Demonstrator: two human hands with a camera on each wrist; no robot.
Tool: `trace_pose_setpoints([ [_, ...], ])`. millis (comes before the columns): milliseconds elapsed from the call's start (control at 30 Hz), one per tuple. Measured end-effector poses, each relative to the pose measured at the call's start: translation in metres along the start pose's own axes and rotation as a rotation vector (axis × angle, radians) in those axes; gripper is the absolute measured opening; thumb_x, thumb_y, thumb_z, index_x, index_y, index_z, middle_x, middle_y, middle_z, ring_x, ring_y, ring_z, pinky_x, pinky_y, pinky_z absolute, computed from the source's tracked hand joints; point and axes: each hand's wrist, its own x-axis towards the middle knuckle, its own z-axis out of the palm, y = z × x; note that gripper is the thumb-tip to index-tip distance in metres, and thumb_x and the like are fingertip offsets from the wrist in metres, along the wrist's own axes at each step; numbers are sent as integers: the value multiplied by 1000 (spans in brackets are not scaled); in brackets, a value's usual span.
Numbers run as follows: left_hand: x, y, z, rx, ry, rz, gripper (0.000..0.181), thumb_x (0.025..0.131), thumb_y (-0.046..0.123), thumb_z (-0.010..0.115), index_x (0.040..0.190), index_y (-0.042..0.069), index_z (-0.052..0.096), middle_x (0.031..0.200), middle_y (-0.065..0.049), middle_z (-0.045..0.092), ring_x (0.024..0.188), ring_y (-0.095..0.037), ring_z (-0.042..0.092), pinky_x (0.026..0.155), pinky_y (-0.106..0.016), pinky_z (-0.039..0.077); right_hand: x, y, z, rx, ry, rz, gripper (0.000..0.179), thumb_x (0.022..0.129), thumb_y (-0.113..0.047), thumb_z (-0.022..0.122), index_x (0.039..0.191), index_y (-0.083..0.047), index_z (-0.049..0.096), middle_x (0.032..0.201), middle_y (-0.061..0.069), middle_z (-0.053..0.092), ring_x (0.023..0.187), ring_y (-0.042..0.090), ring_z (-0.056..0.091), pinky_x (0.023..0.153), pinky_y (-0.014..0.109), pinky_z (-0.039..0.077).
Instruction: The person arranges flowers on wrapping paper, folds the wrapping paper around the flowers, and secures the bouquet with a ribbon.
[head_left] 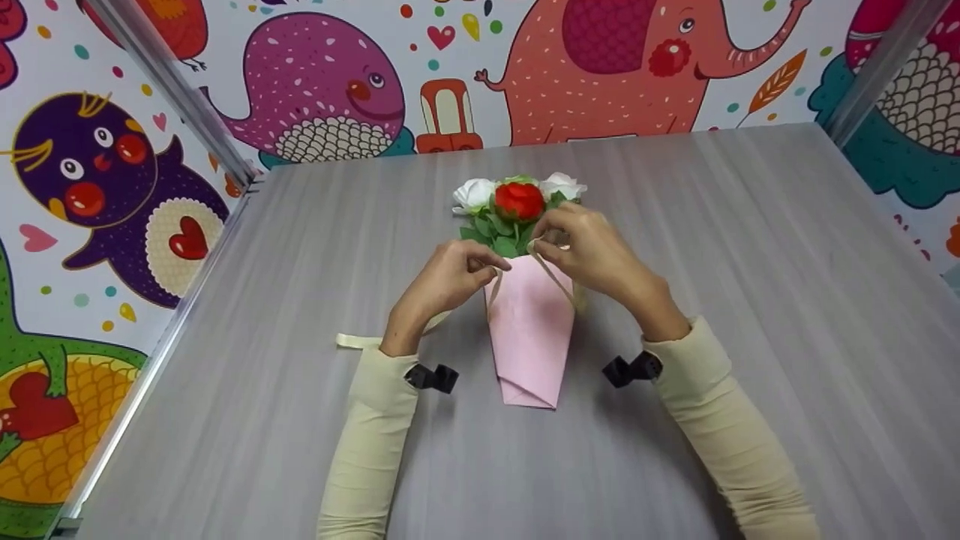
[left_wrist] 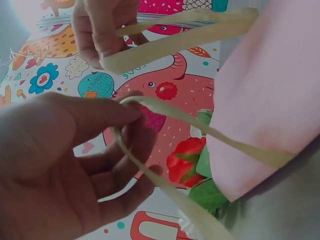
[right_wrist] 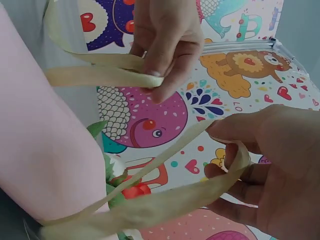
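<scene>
A bouquet in a pink paper wrap (head_left: 529, 330) lies on the table, its flowers at the far end. One red flower (head_left: 519, 201) sits between two white ones (head_left: 475, 196), above green leaves (head_left: 504, 244). My left hand (head_left: 454, 274) pinches a cream ribbon (left_wrist: 185, 117) between thumb and forefinger at the wrap's left edge. On the other side, my right hand (head_left: 592, 247) pinches another stretch of the ribbon (right_wrist: 175, 200), which bends in a loop at the fingers. Both stretches run back to the sides of the wrap; the part behind it is hidden.
A loose ribbon end (head_left: 356, 341) lies on the grey table (head_left: 262, 420) left of my left wrist. Small black devices (head_left: 634, 369) sit at both cuffs. Walls with cartoon animals (head_left: 600, 75) and metal posts (head_left: 172, 90) border the table.
</scene>
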Motion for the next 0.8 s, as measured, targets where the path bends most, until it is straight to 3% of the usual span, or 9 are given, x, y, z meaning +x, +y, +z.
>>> trace_pose_setpoints([
  [300,2,3,5,-65,61,-34,16,88,14,77,103,8,79,98,-7,77,86,-16,68,78,-28,56,-2,2,7,12,-58,-36,10,89,-5,73,99,-4,74,97,15,59,97,30,63,83,40,50],
  [500,5,2,7,-70,64,-46,16,88,16,77,103,10,79,100,-6,77,87,-15,68,78,-27,56,-1,2,15,35,-24,-71,10,86,-4,76,96,-1,74,93,16,62,95,32,66,83,44,54],
  [800,6,-1,7,-88,76,-33,21,88,16,77,107,9,79,103,-9,77,88,-17,67,72,-22,50,3,2,28,-9,-12,-49,11,87,-13,77,92,-4,76,90,13,67,91,29,65,88,48,45],
])
